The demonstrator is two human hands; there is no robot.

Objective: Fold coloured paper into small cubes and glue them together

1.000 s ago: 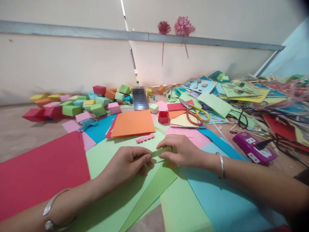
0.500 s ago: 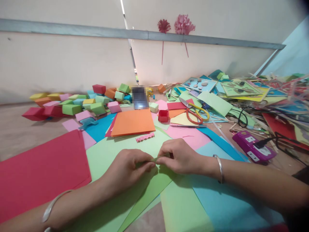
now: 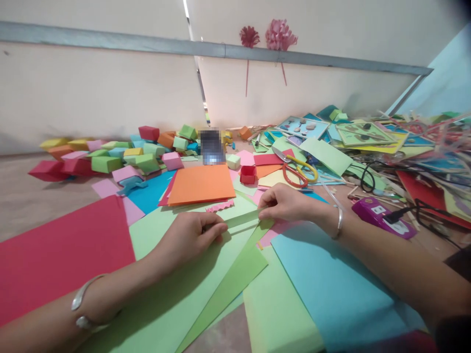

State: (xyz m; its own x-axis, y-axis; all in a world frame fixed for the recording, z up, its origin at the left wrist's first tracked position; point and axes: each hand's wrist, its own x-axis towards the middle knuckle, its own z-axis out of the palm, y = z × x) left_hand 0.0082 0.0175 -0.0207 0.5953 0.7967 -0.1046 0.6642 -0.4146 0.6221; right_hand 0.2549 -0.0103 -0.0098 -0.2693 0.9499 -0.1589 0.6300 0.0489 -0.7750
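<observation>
A: Since the earlier frame, the right hand (image 3: 289, 202) has shifted outward and away from the wearer. Its fingertips no longer meet those of the left hand (image 3: 186, 240). I read a gap, spanned by a green strip (image 3: 243, 220).

B: I need the finger state, each side.

A: Left: thumb and forefinger clamped on the strip's left end. Right: thumb and fingers pinched together on the other end. I cannot tell how many fingers bear on it.

B: I request the strip's position.

A: Between the hands, over the pale sheet (image 3: 172, 289); I cannot tell whether it touches. The green triangle (image 3: 231, 284) points toward its right end.

B: I log adjacent items as follows. Beyond the left hand: pink crimp (image 3: 220, 206), then orange stack (image 3: 202, 184). Beyond the right hand: scissors (image 3: 300, 170). Between stack and scissors: red box (image 3: 248, 175).
</observation>
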